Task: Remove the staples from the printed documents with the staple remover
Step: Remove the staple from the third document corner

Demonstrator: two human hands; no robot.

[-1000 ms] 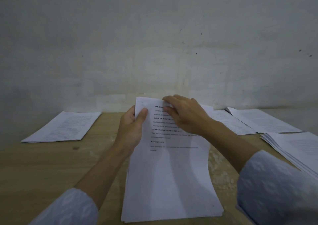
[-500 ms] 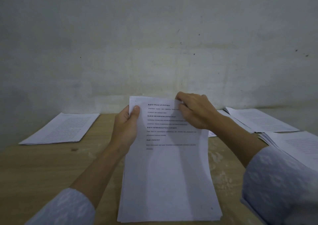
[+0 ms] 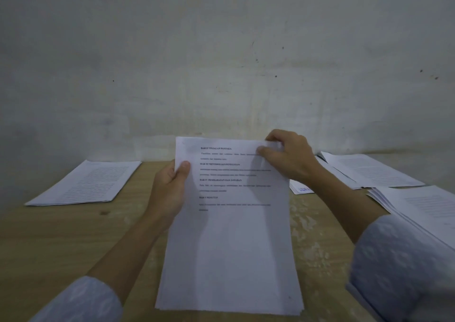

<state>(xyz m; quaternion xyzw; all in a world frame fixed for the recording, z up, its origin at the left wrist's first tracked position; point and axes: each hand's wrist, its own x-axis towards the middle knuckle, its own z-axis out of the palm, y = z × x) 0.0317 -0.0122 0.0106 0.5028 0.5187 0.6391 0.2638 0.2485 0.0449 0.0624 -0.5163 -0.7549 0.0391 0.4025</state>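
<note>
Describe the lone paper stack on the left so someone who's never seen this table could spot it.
Start at the wooden table by the wall. Near its far left edge lies a stack of printed pages, flat and untouched. Unlike the other documents, it sits alone, away from both hands.

two hands – left hand (image 3: 170,188), right hand (image 3: 288,156) – one held document (image 3: 229,243), one wooden table (image 3: 56,235)

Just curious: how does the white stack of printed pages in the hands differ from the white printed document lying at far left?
The held white stack of printed pages is gripped by both hands and mostly blank; the white printed document at far left lies untouched on the wooden table, covered in text lines. Both are white printed paper.
</note>
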